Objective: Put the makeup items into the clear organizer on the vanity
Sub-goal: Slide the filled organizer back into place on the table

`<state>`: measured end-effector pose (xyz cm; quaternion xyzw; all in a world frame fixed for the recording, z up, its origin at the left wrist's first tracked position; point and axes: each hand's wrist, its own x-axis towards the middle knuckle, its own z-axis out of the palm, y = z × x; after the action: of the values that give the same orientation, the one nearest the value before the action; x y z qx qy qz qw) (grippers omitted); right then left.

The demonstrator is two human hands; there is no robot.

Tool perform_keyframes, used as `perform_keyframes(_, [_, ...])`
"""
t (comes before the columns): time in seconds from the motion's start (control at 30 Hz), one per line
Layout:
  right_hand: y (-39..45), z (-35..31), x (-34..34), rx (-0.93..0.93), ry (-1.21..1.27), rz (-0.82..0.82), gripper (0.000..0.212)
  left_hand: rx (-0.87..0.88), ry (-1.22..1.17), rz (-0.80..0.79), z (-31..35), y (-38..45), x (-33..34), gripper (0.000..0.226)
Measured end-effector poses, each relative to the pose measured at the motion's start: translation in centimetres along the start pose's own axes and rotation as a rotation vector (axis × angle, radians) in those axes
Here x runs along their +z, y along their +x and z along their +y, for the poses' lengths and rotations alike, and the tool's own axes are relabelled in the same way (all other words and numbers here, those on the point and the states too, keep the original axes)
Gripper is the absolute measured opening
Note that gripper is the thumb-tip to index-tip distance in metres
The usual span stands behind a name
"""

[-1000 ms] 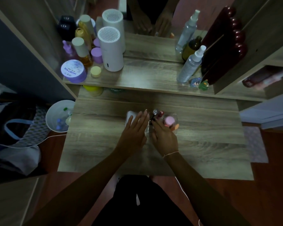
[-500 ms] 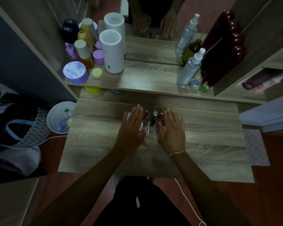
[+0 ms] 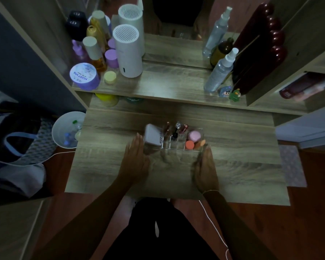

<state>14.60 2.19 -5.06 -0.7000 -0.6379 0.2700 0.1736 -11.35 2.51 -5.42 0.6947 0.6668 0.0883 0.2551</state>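
Dim light falls on the wooden vanity, and the clear organizer stands on its lower surface, in the middle, just beyond my fingertips. Its long axis runs from left to right across my view, so the two short ends face my two hands. My left hand lies flat with straight fingers just beside the left end, where a white compact stands tilted in the left compartment. My right hand is also flat and holds nothing; its fingertips are near the right front corner, close to the pink sponge and the orange sponges. I cannot tell if either hand really touches the plastic, because the walls are transparent and the picture is dark. Some lipsticks stand upright in the small middle cells. No loose makeup item is visible on the surface around, so I judge the filling is done. Both hands are equally near, one at each end, so I think a two-hand push toward the back shelf would suit.
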Motion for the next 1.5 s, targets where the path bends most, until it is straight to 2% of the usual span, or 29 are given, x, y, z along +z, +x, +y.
perform_keyframes(0.17, [0.3, 0.4, 0.7, -0.043, -0.084, -0.067, 0.069, 0.021, 0.019, -0.034, -0.1, 0.0, 0.3, 0.078])
perform_keyframes(0.33, [0.6, 1.5, 0.7, -0.093, -0.207, -0.092, 0.066, 0.05, 0.072, -0.071, -0.9, 0.2, 0.4, 0.08])
perform_keyframes(0.53, [0.7, 2.4, 0.7, -0.067, -0.331, -0.14, 0.065, 0.059, 0.095, -0.122, -1.7, 0.5, 0.8, 0.079])
perform_keyframes(0.8, [0.4, 2.5, 0.4, -0.061, -0.368, -0.131, 0.069, 0.093, 0.084, -0.125, -1.6, 0.4, 0.5, 0.085])
perform_keyframes(1.03, [-0.1, 3.6, -0.9, -0.021, -0.37, -0.089, 0.067, 0.168, 0.048, -0.14, -0.2, 0.4, 0.8, 0.074])
perform_keyframes(1.2, [-0.5, 5.0, -2.1, -0.003, -0.342, -0.054, 0.065, 0.207, 0.059, -0.162, 1.1, 1.0, 1.6, 0.079])
perform_keyframes(1.37, [-0.2, 6.9, -3.7, 0.001, -0.286, -0.039, 0.067, 0.199, 0.014, -0.115, 3.4, 1.8, 3.3, 0.081])
perform_keyframes(1.47, [0.2, 8.9, -5.1, 0.011, -0.245, -0.046, 0.068, 0.162, 0.004, -0.1, 5.8, 2.3, 5.0, 0.082])
perform_keyframes(1.5, [0.6, 11.4, -6.5, 0.011, -0.239, -0.053, 0.069, 0.155, 0.006, -0.095, 8.4, 2.8, 6.4, 0.082])
